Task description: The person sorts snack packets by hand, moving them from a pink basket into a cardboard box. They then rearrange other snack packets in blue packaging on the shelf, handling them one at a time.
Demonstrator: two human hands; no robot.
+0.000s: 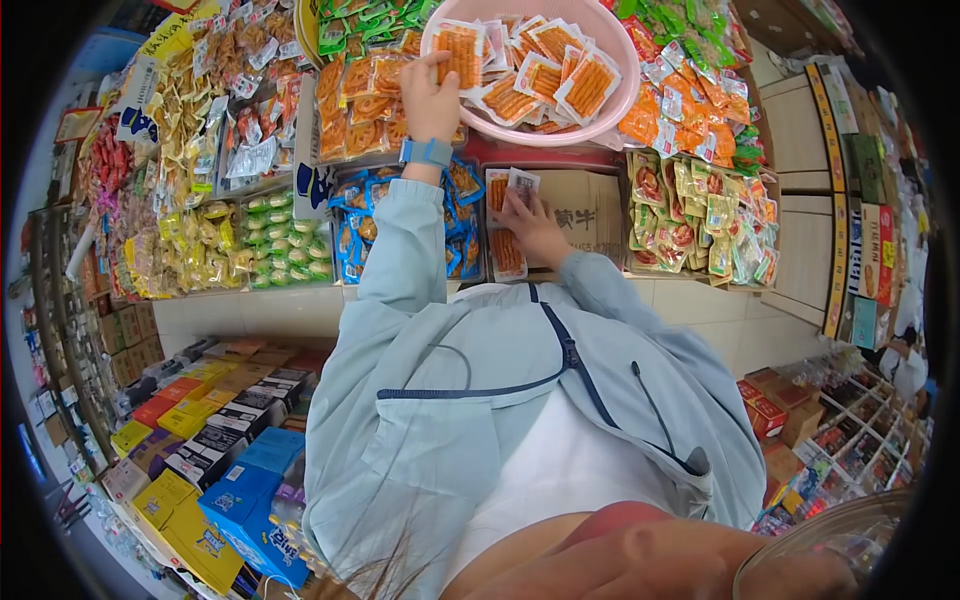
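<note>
My left hand (432, 108), with a blue watch on the wrist, pinches a clear packet of orange snack sticks (460, 55) at the left rim of a pink plastic basin (632, 75). Many similar packets (590, 85) lie loose in that basin. Lower down, my right hand (537, 228) has its fingers on a snack packet (522, 186) over a flattened cardboard sheet (590, 215). Beside it, two reddish-orange stick packets (507, 252) (497, 188) lie in a column along the left edge of the cardboard compartment. My right fingers partly cover the packet.
Left of the cardboard are blue snack packs (462, 245) and round orange snacks (365, 105). Tan packets (655, 205) and orange packets (690, 110) fill the right bins. Green-and-white packs (285, 240) sit further left. Stacked boxes (250, 490) stand behind me on the left.
</note>
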